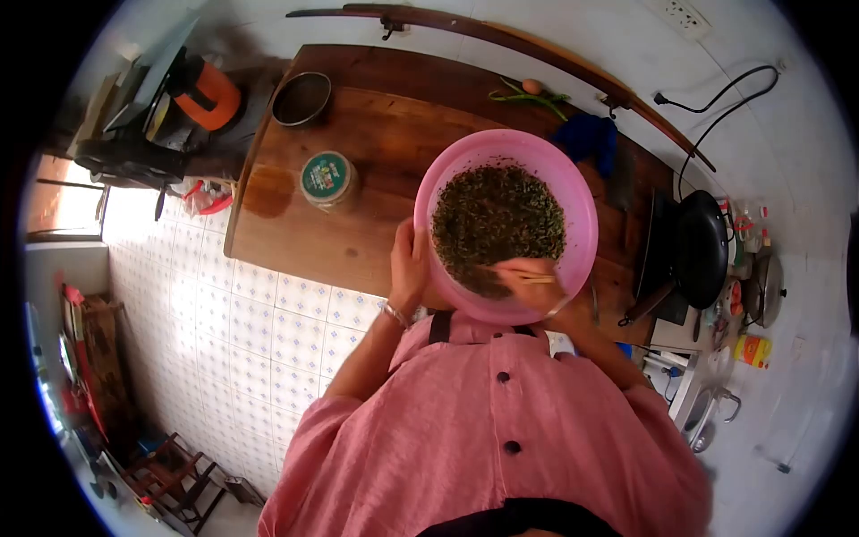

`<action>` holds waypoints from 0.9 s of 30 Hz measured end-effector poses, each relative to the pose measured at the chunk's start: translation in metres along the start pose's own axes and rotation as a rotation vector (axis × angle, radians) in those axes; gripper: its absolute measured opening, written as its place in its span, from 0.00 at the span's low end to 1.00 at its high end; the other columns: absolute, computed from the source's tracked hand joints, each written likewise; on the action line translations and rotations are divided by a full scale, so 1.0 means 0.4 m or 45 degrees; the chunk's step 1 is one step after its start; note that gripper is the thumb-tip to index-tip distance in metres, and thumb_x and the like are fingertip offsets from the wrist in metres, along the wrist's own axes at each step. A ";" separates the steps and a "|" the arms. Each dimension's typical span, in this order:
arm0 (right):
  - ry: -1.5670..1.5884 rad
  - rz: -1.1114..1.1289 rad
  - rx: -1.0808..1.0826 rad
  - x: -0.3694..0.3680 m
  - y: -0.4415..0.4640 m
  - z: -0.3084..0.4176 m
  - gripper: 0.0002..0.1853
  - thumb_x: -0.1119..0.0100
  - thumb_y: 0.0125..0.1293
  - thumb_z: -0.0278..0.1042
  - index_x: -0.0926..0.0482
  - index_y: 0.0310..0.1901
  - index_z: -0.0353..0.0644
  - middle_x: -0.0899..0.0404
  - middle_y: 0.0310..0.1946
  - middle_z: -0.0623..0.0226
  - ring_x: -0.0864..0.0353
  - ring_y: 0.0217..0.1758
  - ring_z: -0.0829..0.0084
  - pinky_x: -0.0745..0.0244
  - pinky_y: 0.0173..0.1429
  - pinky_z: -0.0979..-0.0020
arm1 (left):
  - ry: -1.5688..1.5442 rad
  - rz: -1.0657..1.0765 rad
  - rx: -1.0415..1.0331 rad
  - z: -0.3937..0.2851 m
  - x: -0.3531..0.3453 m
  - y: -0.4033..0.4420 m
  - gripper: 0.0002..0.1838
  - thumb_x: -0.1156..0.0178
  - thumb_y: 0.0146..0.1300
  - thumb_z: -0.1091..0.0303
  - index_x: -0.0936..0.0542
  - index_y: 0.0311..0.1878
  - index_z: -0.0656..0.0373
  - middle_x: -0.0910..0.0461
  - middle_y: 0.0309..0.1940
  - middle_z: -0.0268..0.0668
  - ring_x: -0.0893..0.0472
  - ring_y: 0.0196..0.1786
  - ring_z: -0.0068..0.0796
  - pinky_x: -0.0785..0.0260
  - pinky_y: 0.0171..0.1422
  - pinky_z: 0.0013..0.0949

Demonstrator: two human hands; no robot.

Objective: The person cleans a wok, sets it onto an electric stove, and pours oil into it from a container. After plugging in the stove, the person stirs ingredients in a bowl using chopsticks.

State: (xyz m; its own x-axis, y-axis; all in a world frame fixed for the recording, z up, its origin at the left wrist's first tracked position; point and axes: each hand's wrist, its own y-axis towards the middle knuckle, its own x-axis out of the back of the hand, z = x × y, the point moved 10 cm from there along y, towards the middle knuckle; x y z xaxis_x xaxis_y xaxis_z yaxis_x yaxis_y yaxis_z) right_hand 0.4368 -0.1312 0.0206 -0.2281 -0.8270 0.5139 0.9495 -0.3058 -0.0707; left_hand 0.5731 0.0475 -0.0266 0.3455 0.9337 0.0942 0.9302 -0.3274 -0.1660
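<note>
A large pink basin (580,201) stands at the front edge of the wooden table, holding a dark green and brown chopped mixture (497,215). My left hand (410,264) grips the basin's left rim, the thumb and fingers on its wall. Inside the basin, near its front side, my right hand (534,279) is closed around wooden chopsticks (537,279), whose tips reach into the mixture. Left of the basin is a clear jar with a green lid (326,176).
On the wooden table (295,228) are a dark bowl (301,98), green peppers (528,97), an egg (531,86) and a blue cloth (586,139). A black pan (701,251) sits at the right, an orange kettle (208,94) at the upper left.
</note>
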 end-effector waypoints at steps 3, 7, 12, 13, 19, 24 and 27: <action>0.039 -0.239 -0.384 0.184 -0.031 -0.199 0.10 0.45 0.63 0.36 0.19 0.36 0.38 0.20 0.22 0.64 0.21 0.23 0.72 0.27 0.28 0.71 | -0.032 0.000 -0.096 -0.031 -0.013 0.026 0.18 0.52 0.68 0.61 0.29 0.54 0.63 0.21 0.39 0.50 0.21 0.43 0.35 0.31 0.46 0.32; -0.175 -0.630 -0.111 0.324 0.115 -0.250 0.12 0.45 0.63 0.39 0.19 0.35 0.38 0.20 0.22 0.64 0.22 0.21 0.76 0.30 0.24 0.73 | 0.075 -0.028 -0.144 -0.014 -0.017 0.029 0.17 0.51 0.68 0.61 0.29 0.54 0.63 0.21 0.37 0.51 0.19 0.42 0.41 0.30 0.44 0.35; 0.066 -0.327 -0.088 0.019 0.167 -0.012 0.09 0.44 0.61 0.34 0.19 0.34 0.37 0.19 0.23 0.63 0.20 0.24 0.74 0.26 0.29 0.74 | 0.127 -0.080 -0.197 -0.018 -0.018 0.024 0.17 0.52 0.68 0.61 0.28 0.53 0.63 0.21 0.36 0.52 0.19 0.40 0.43 0.30 0.42 0.36; -0.023 -0.218 0.018 -0.017 0.131 0.031 0.09 0.43 0.61 0.34 0.19 0.35 0.37 0.18 0.24 0.63 0.20 0.25 0.76 0.26 0.30 0.75 | 0.129 -0.095 -0.188 -0.016 -0.016 0.026 0.17 0.52 0.68 0.62 0.28 0.53 0.63 0.21 0.36 0.52 0.19 0.40 0.43 0.30 0.42 0.37; -0.015 -0.023 -0.388 0.122 0.006 -0.132 0.11 0.46 0.63 0.35 0.20 0.37 0.37 0.19 0.24 0.64 0.20 0.26 0.77 0.27 0.28 0.75 | 0.065 -0.088 -0.138 -0.045 -0.012 0.011 0.16 0.53 0.69 0.63 0.27 0.52 0.64 0.20 0.37 0.46 0.22 0.40 0.31 0.31 0.44 0.31; 0.045 -0.536 -0.308 0.217 0.158 -0.180 0.12 0.48 0.65 0.38 0.21 0.38 0.38 0.20 0.23 0.67 0.24 0.21 0.79 0.30 0.24 0.77 | 0.076 -0.046 -0.120 -0.020 -0.028 -0.009 0.15 0.54 0.68 0.62 0.28 0.50 0.64 0.22 0.36 0.50 0.21 0.39 0.39 0.31 0.42 0.34; 0.185 -0.346 -0.201 0.033 0.168 -0.041 0.10 0.45 0.62 0.36 0.19 0.34 0.39 0.20 0.22 0.68 0.23 0.22 0.79 0.30 0.24 0.77 | 0.107 -0.038 -0.121 -0.012 -0.028 -0.017 0.16 0.54 0.68 0.61 0.28 0.48 0.64 0.22 0.34 0.54 0.20 0.38 0.48 0.30 0.39 0.38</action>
State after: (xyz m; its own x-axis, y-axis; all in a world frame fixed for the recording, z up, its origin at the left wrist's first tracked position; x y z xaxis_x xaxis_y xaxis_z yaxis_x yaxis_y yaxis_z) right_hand 0.4939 -0.1705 0.0087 -0.5072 -0.7602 0.4060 0.8072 -0.5841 -0.0853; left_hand 0.5637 0.0386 -0.0216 0.3230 0.9290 0.1804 0.9464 -0.3157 -0.0689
